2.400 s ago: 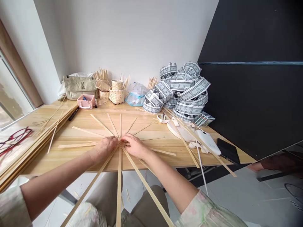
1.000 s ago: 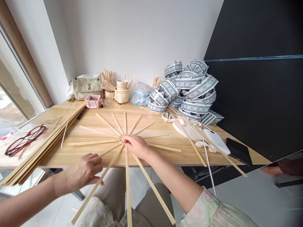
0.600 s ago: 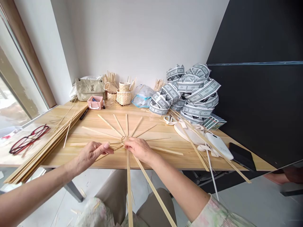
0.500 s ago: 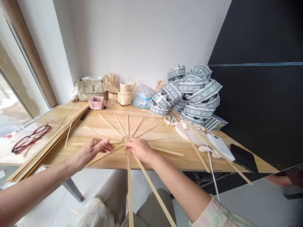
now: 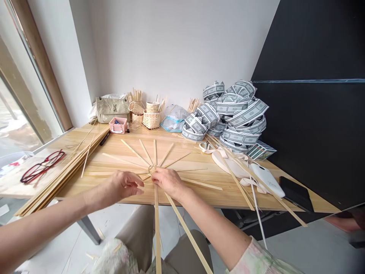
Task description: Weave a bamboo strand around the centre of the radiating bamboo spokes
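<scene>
Woven ring with bamboo strips radiating flat, near front edge of bench, mid-length; two strips overhang edge toward lap. Right hand in narrow grip, fingers down on strips just beside ring. Left hand half-curled, just left of ring; holding anything? Cannot tell. Strip stack along left edge; pink box, small baskets at back edge.

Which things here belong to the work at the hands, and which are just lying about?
In use: left hand, right hand, radiating bamboo strips, woven ring, stacked bamboo strips.
Lying about: red glasses, pink box, black phone, beige handbag.
</scene>
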Available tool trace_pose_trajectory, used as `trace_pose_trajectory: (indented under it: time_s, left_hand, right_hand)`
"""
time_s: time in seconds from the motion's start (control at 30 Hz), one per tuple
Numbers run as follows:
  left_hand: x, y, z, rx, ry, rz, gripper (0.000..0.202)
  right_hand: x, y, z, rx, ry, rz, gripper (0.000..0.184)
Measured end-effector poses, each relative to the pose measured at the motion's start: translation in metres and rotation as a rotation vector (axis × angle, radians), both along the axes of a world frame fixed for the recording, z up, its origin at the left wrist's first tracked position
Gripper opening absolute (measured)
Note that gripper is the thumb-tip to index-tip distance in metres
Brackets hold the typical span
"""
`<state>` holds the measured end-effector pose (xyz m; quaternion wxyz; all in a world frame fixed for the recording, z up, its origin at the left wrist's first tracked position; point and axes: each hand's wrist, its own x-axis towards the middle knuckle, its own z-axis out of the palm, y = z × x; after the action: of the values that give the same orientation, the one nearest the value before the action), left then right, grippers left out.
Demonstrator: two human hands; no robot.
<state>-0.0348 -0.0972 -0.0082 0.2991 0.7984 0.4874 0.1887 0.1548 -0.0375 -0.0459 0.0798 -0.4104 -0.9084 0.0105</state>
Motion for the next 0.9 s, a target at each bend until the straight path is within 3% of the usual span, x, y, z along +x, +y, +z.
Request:
trace_pose_trajectory:
  time_s: [0.07, 0.17, 0.4, 0.53, 0.73, 0.9]
  left_hand:
    - [0.004, 0.000, -0.008, 0.118, 0.113, -0.065, 0.012]
    - [0.007, 0.005, -0.019, 0.220, 0.297, -0.071, 0.018]
    - [0.019, 0.029, -0.019, 0.227, 0.574, 0.012, 0.010]
    - [0.021, 0.031, -0.016, 0.229, 0.619, -0.015, 0.012]
    - [0.014, 0.034, -0.026, 0.238, 0.585, -0.065, 0.016]
    - [0.015, 0.044, -0.023, 0.393, 0.684, -0.143, 0.021]
  right_hand:
    - [-0.001, 0.000, -0.001, 0.006, -0.002, -0.016, 0.014]
    - [-0.002, 0.000, -0.003, 0.009, 0.012, -0.029, 0.013]
    - [-0.003, -0.002, -0.003, 0.026, -0.009, -0.056, 0.013]
    - [-0.003, -0.002, -0.004, 0.015, 0.023, -0.063, 0.013]
    - [-0.002, -0.001, -0.005, 0.010, 0.024, -0.051, 0.016]
    - [0.000, 0.001, -0.006, -0.020, 0.100, -0.059, 0.012]
